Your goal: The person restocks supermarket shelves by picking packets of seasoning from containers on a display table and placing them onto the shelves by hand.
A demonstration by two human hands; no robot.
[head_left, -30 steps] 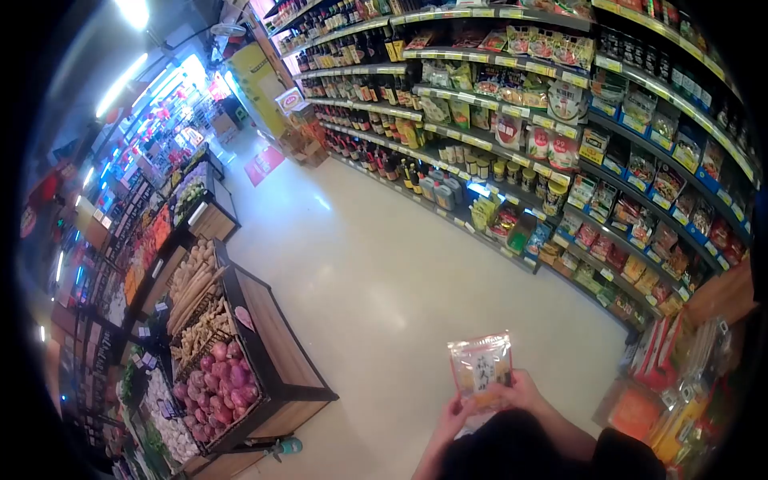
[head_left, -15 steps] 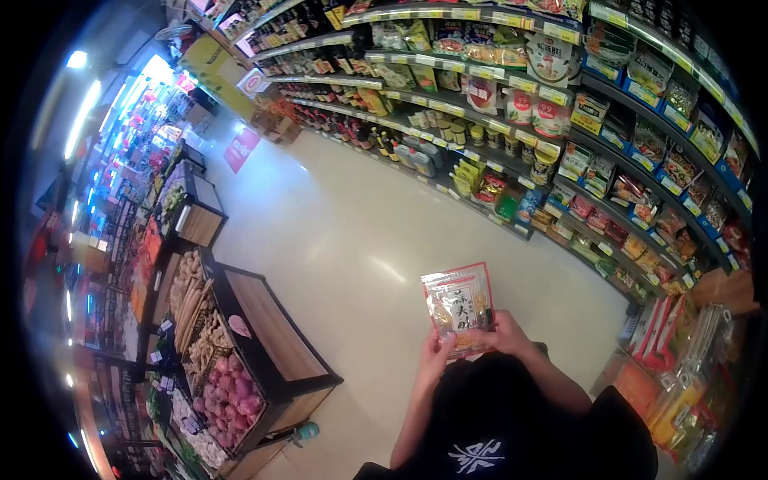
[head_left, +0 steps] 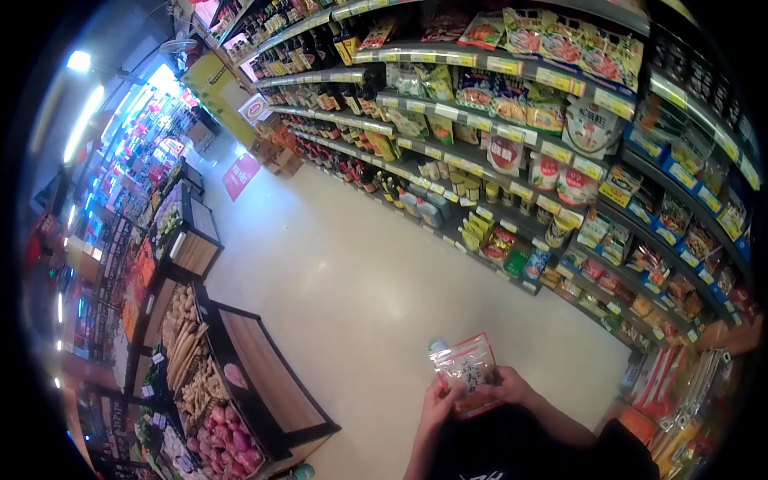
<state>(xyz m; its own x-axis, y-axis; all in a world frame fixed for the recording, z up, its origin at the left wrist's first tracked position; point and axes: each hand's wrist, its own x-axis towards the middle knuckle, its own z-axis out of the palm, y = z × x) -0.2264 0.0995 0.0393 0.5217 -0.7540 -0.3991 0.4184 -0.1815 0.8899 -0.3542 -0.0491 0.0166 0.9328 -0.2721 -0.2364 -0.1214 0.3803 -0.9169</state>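
Observation:
Both my hands hold a silver food pouch [head_left: 466, 364] with red edges and dark printed characters, low in the head view. My left hand [head_left: 437, 400] is closed on its lower left edge, the thumb lying on the front. On the opposite side my right hand [head_left: 507, 386] grips the lower right edge. The pouch is tilted, and its lower part is partly covered by my fingers. Just beyond its upper left corner shows a small pale rounded thing [head_left: 437, 346] that I cannot make out.
Shelves of packets and bottles [head_left: 512, 68] run along the right. A produce stand [head_left: 264, 376] at the left holds red onions [head_left: 226, 440] and root vegetables [head_left: 189, 352]. Pale floor [head_left: 336, 264] lies between. Hanging packages [head_left: 660, 392] are at the lower right. Cardboard boxes [head_left: 276, 156] stand farther off.
The pouch and both hands sit lower in view, and the pouch is tilted more. The shelves and produce stand have shifted in view as my head moved. Both hands keep their hold.

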